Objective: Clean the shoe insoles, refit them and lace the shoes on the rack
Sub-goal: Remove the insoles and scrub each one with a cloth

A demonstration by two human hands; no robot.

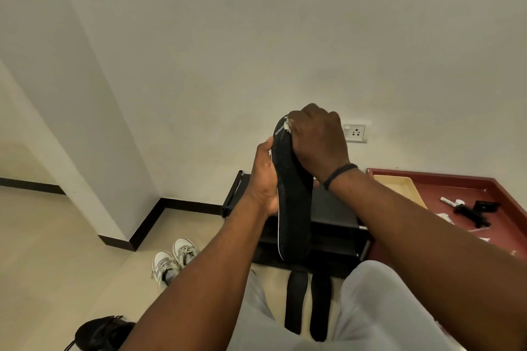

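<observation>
A thin, light, bendy-looking black insole [293, 208] stands upright, left hand [263, 177] gripping its long edge mid-length while right hand [316, 139] presses a pale cloth [287, 125] to its top end.

My arms are bare from the hands back to where they leave the view; no sleeves show on either one. Just behind my right hand [316, 137], a thin black band [339, 174] circles the wrist, dark and cord-like, snug against it. My left hand [263, 177] and its wrist carry nothing. Below my forearms, my legs are covered in light grey trousers [379, 308] of plain, smooth cloth with soft folds.
</observation>
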